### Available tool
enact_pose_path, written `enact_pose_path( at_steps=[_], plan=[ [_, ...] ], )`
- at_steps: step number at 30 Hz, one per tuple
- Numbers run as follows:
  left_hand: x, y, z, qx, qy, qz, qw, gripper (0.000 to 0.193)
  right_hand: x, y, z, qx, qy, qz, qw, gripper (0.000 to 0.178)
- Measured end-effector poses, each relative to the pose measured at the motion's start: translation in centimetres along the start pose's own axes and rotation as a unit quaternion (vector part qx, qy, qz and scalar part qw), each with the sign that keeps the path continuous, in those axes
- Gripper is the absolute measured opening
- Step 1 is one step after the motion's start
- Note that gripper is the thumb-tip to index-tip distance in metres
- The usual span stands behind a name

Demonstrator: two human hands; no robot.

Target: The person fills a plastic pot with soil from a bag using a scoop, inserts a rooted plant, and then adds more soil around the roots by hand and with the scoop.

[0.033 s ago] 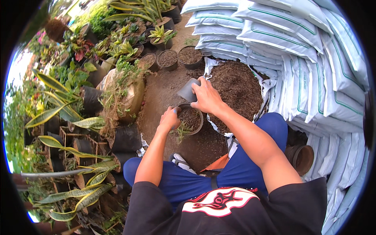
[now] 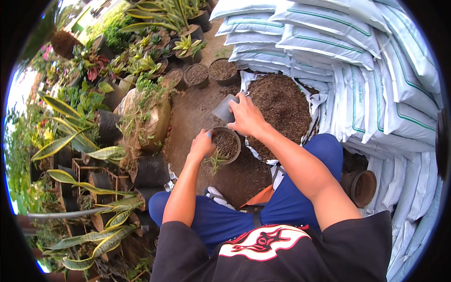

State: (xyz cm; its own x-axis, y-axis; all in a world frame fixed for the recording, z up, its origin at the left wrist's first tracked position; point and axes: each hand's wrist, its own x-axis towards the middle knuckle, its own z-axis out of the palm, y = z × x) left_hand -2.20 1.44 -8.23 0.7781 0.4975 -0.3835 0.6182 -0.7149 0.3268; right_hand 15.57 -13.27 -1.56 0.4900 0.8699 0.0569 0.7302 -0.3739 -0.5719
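Note:
Between my legs on the ground stands a round plant pot (image 2: 226,144) with dark soil in it. My left hand (image 2: 203,144) is closed at the pot's left rim; its fingertips are partly hidden, and a small blue spot shows on one finger. A thin green sprig (image 2: 216,161) hangs over the near left rim, below that hand. My right hand (image 2: 247,115) grips a grey cup-like container (image 2: 224,108), held tilted just above the pot's far edge. To the right, a large opened white sack is full of brown, crumbly potting mix (image 2: 280,110).
Stacked white sacks (image 2: 329,42) wall off the right side. Three soil-filled pots (image 2: 196,76) stand beyond my hands. Potted snake plants (image 2: 70,124) and a bulging sack (image 2: 157,115) crowd the left. Empty brown pots (image 2: 362,188) lie by my right knee.
The surroundings sit slightly shifted in the picture, as the view has turned a little. Both hands, the cup and the pot keep nearly the same places relative to each other.

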Motion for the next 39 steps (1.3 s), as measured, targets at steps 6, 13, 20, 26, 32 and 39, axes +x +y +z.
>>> enact_pose_path(
  at_steps=[6,13,20,26,32,39],
  plan=[
    [-0.1,4.5,0.0,0.011,-0.014,0.054,0.998,0.051,-1.3,2.0,-4.1,-0.007,0.03,0.058,0.998,0.052],
    [1.8,8.5,2.3,0.019,-0.062,0.15,0.987,0.046,-5.9,9.5,-7.4,-0.002,0.08,0.11,0.991,0.053],
    [3.5,12.1,6.9,-0.056,-0.102,0.157,0.981,0.054,-13.0,17.2,-7.6,0.045,0.127,0.176,0.975,0.056],
    [3.1,14.1,14.8,-0.225,-0.076,-0.017,0.971,0.069,-15.9,20.4,-5.7,0.354,-0.03,0.389,0.85,0.065],
    [1.2,16.4,18.9,-0.319,0.032,-0.048,0.946,0.067,-17.2,22.8,-5.1,0.486,-0.198,0.459,0.717,0.089],
    [2.0,16.3,19.5,-0.357,0.1,-0.07,0.926,0.047,-16.7,24.0,-1.9,0.487,-0.315,0.506,0.638,0.101]
  ],
)
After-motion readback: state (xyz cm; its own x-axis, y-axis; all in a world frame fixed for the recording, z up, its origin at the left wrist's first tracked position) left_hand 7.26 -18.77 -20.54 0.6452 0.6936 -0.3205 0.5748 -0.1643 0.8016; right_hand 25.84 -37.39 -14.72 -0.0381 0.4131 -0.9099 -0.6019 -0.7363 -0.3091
